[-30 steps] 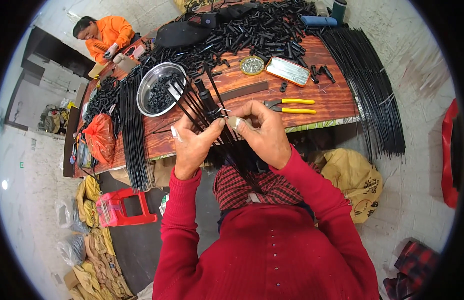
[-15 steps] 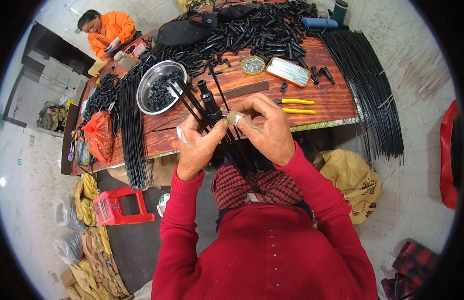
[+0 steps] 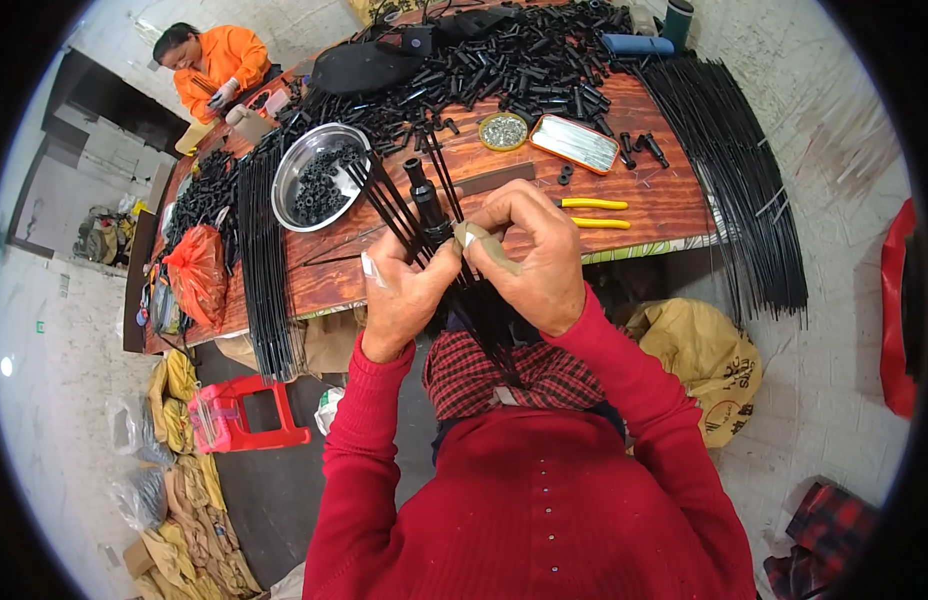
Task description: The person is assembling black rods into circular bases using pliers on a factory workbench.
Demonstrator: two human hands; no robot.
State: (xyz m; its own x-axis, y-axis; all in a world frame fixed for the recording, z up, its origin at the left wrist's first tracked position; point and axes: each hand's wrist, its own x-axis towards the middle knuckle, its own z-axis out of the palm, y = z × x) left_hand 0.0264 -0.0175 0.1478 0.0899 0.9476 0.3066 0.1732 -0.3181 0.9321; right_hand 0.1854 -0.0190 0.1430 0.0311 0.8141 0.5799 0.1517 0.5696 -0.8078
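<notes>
Over the table's near edge, my left hand (image 3: pixel 406 290) is closed round a black tubular piece (image 3: pixel 425 196) and a fan of thin black rods (image 3: pixel 394 210). The tube points up and away; the rods' lower ends run down to my lap over a red-and-black checked cloth (image 3: pixel 514 375). My right hand (image 3: pixel 536 255) pinches close against the tube's right side, its thumb wrapped in a tan covering with white tape. What sits between those fingertips is hidden. White tape also shows on my left hand.
On the wooden table (image 3: pixel 644 110) are a metal bowl (image 3: pixel 284 190) of small black rings, yellow-handled pliers (image 3: pixel 596 222), a round tin (image 3: pixel 503 131), a rectangular tin (image 3: pixel 574 143), heaped black tubes (image 3: pixel 524 70) and rod bundles (image 3: pixel 264 270). A person in orange (image 3: pixel 234 60) works at far left.
My right fingertips have moved in against the tube, and the thin light strand between them no longer shows. Two rods now stand beyond the tube where one showed. My left hand shifted slightly right.
</notes>
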